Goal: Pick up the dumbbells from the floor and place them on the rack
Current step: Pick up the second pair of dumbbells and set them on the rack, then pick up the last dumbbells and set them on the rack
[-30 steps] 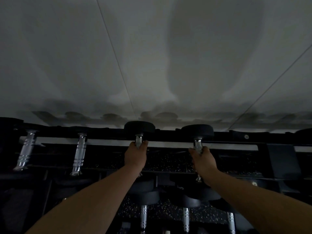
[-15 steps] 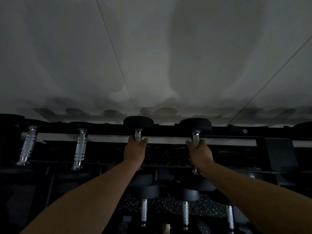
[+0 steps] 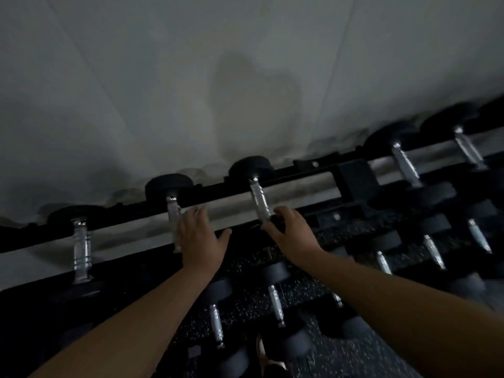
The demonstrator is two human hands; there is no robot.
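Two black dumbbells with chrome handles lie on the top tier of the black rack (image 3: 351, 173). The left dumbbell (image 3: 172, 205) sits just beyond my left hand (image 3: 197, 241), whose fingers are spread and off the handle. My right hand (image 3: 294, 234) is also open, its fingertips at the near end of the right dumbbell's (image 3: 259, 197) handle without gripping it. The near heads of both dumbbells are hidden behind my hands. The scene is dim and slightly blurred.
More dumbbells fill the top tier at the left (image 3: 80, 249) and the right (image 3: 406, 165), and the lower tiers (image 3: 275, 304) below my forearms. A pale wall (image 3: 191, 77) rises behind the rack. Speckled dark floor (image 3: 341, 356) shows at the bottom.
Both hands have let go of the two dumbbell handles and opened, pulling back slightly. The view has tilted and swung left, so the rack now slopes up to the right.
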